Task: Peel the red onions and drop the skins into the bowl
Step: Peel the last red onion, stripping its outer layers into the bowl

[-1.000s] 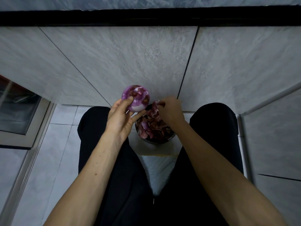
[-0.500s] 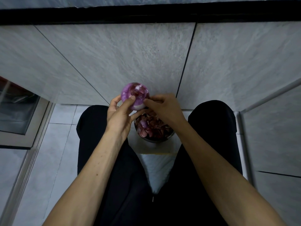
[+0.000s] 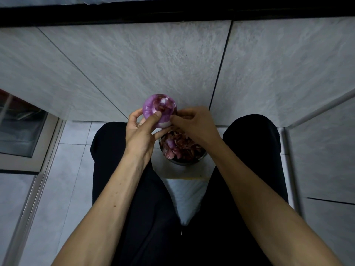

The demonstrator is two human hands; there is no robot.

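Sitting nearest the camera, black trousers (image 3: 119, 217) spread apart, a white cloth (image 3: 185, 196) lying between the legs. Beyond the cloth, resting on a pale board (image 3: 184, 170), a metal bowl (image 3: 184, 162) holding a heap of red onion skins (image 3: 179, 144). Just above the bowl, cradling a partly peeled red onion (image 3: 158, 109), the left hand (image 3: 141, 133), thumb curling over the onion's near side and fingers wrapping round beneath. Reaching in from the right of the onion, the right hand (image 3: 194, 122), fingertips pinching at the onion's right flank; impossible to tell whether catching a strip of skin there. Beyond the onion, rising behind everything, a grey tiled wall (image 3: 153, 64) topped by a black band (image 3: 172, 11). Far left of the onion, showing a framed glass panel (image 3: 21, 127).
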